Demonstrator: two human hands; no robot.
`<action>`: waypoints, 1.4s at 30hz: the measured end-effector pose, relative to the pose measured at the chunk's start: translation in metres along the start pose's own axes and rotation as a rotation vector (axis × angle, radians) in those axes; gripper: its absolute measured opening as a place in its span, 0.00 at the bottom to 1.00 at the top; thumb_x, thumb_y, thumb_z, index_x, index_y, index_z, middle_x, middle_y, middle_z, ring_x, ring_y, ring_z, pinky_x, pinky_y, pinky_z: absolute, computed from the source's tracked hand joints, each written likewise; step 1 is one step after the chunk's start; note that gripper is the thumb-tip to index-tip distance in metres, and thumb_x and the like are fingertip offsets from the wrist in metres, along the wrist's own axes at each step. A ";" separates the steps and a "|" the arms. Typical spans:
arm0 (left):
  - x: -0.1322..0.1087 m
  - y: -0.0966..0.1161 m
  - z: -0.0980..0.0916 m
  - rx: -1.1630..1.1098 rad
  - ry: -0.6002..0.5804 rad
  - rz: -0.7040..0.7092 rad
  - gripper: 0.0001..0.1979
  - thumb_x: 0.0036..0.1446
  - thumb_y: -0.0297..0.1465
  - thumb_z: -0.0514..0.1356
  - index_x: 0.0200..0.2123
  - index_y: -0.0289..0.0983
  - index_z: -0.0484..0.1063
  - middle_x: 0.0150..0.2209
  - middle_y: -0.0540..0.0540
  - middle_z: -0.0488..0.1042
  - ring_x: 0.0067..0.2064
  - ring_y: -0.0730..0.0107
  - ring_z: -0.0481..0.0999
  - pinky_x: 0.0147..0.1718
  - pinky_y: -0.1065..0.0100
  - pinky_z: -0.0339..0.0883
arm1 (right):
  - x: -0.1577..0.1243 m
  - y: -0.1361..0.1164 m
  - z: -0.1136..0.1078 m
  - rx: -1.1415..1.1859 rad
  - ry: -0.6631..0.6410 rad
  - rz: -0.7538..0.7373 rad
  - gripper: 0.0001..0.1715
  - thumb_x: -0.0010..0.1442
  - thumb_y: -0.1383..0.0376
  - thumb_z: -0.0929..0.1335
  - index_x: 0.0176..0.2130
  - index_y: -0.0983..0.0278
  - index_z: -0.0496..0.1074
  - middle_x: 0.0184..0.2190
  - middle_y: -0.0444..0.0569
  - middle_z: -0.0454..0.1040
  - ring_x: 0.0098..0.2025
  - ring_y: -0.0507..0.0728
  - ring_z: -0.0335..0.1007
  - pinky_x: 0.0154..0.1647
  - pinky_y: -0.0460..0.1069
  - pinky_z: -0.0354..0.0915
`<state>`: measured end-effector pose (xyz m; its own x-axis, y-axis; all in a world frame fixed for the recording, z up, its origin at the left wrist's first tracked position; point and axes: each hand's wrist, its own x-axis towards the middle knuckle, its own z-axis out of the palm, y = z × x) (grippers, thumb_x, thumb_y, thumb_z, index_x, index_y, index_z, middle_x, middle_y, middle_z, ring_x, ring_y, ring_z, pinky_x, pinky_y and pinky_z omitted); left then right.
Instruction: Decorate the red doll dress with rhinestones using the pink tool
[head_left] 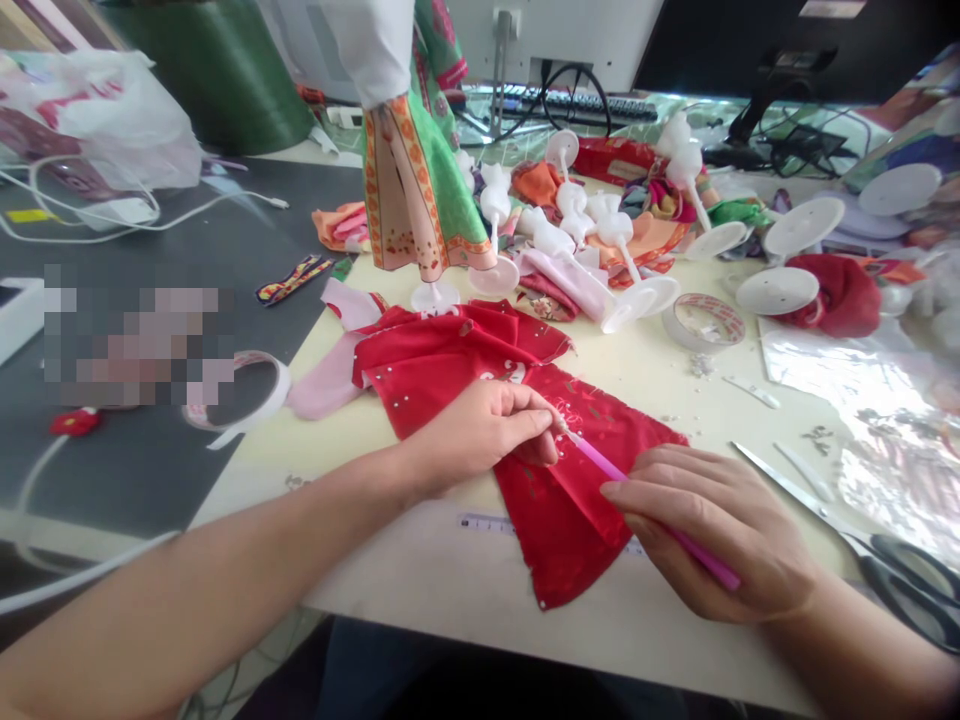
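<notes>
My right hand (720, 530) is closed around a slim pink pen-like stick (596, 458). The stick's pale tip points left and meets the fingertips of my left hand (487, 430). Those fingers are pinched together at the tip; whatever small thing they hold is too tiny to name. Under both hands lies a red garment (577, 545) with a printed pattern and a few white beads along its edges. Part of a ruler (484, 523) shows beneath the cloth.
Scissors (832, 520) lie at the right, near a tape roll (705, 320) and loose beads. White doll stands (615, 230) and cloth pieces crowd the back. A dressed doll form (420, 190) stands behind the garment. Another tape roll (262, 400) sits left; monitors (795, 50) rise behind.
</notes>
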<state>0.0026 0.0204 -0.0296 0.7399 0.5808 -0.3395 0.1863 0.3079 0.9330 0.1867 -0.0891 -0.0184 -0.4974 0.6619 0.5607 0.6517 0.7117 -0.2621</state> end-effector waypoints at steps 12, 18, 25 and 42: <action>-0.001 0.002 -0.001 -0.027 -0.020 -0.001 0.11 0.57 0.35 0.59 0.30 0.32 0.71 0.25 0.47 0.75 0.28 0.75 0.74 0.34 0.69 0.69 | 0.001 0.000 0.000 0.026 0.010 -0.007 0.12 0.57 0.76 0.62 0.42 0.70 0.67 0.24 0.48 0.71 0.27 0.52 0.68 0.26 0.47 0.67; 0.000 0.003 0.000 0.003 -0.008 -0.025 0.07 0.55 0.31 0.61 0.30 0.32 0.71 0.24 0.49 0.74 0.25 0.77 0.72 0.30 0.71 0.68 | 0.000 0.000 0.000 0.044 -0.005 -0.013 0.13 0.56 0.76 0.62 0.43 0.70 0.67 0.25 0.49 0.71 0.27 0.52 0.67 0.26 0.48 0.66; -0.001 0.002 -0.001 0.003 -0.016 -0.017 0.07 0.56 0.31 0.59 0.29 0.32 0.71 0.24 0.49 0.74 0.25 0.77 0.72 0.29 0.72 0.68 | -0.002 0.000 -0.002 0.020 -0.024 -0.015 0.12 0.57 0.75 0.62 0.42 0.70 0.67 0.26 0.50 0.72 0.29 0.53 0.69 0.29 0.49 0.68; 0.000 0.002 0.000 -0.056 0.014 -0.034 0.07 0.55 0.30 0.60 0.28 0.32 0.71 0.24 0.49 0.73 0.25 0.77 0.71 0.29 0.71 0.68 | -0.001 -0.003 -0.004 -0.025 0.013 -0.011 0.11 0.57 0.75 0.61 0.41 0.68 0.67 0.26 0.49 0.74 0.30 0.53 0.71 0.30 0.50 0.71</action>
<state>0.0029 0.0211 -0.0276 0.7245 0.5795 -0.3732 0.1745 0.3695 0.9127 0.1877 -0.0927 -0.0154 -0.4972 0.6509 0.5737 0.6606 0.7127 -0.2360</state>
